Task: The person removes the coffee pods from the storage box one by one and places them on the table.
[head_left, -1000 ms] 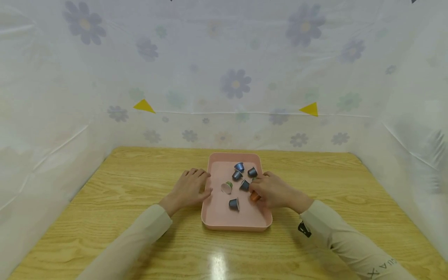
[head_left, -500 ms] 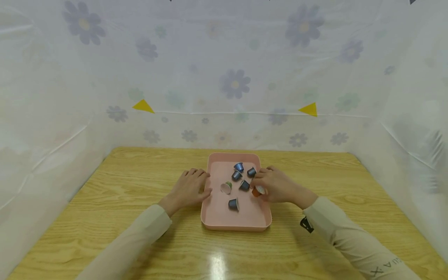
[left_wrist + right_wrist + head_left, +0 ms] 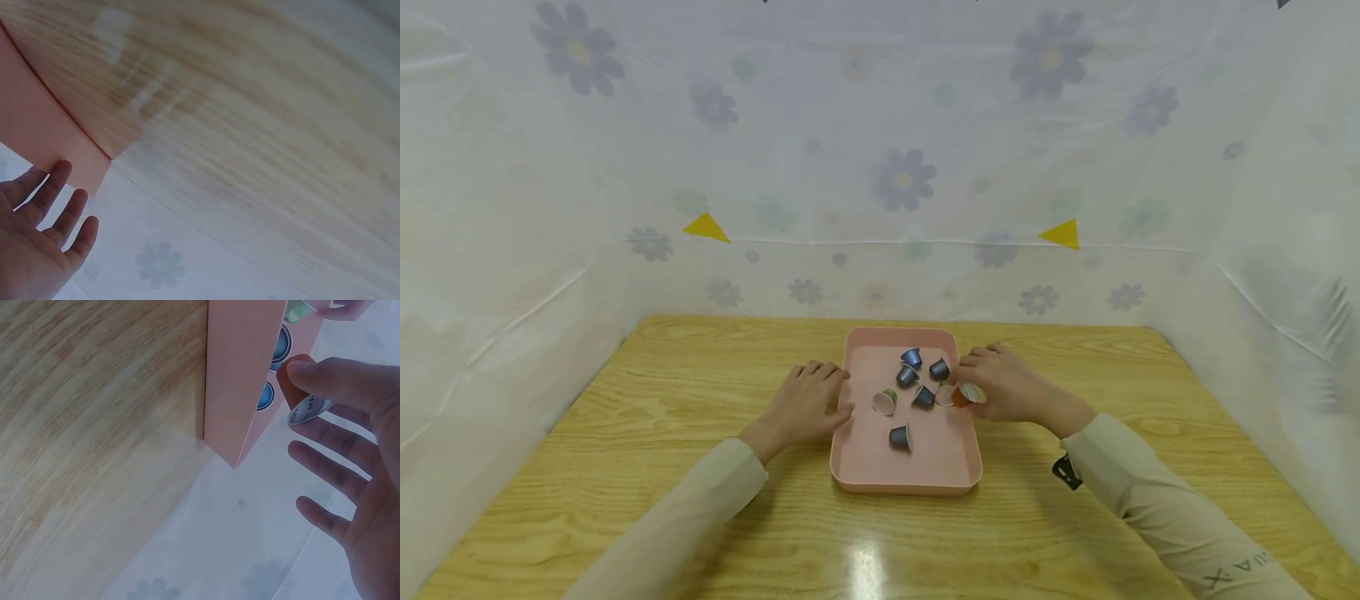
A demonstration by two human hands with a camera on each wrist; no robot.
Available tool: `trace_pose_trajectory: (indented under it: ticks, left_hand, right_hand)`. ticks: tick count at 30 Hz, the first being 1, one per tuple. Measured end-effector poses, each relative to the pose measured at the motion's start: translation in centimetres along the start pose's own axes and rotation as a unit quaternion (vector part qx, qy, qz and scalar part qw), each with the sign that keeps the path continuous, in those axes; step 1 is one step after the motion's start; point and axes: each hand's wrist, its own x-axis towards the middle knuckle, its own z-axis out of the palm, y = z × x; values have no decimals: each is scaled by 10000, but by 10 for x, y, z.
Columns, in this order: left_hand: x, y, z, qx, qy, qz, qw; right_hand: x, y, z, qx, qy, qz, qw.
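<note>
Orange capsule (image 3: 290, 394) in pinching right hand (image 3: 1007, 387)

The right hand (image 3: 1009, 385) has lifted the orange capsule (image 3: 290, 389) rightward.

Left hand (image 3: 805, 404) touches pink tray (image 3: 868, 462); right hand (image 3: 1009, 387) pinches orange capsule (image 3: 966, 395)

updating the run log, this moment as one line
right hand: pinches orange cup-shaped capsule by right rim of pink rectangular tray | left hand: at tray's left rim | in tray: blue cup-shaped capsules
</note>
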Motion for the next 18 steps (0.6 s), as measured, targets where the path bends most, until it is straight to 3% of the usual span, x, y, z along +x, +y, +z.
trace_pose_trajectory:
  ticks: [18]
  left_hand:
    - [1, 0, 0, 26, -62, -22, 10000]
  right_hand:
    - [-17, 23, 6, -63, 193, 395, 9990]
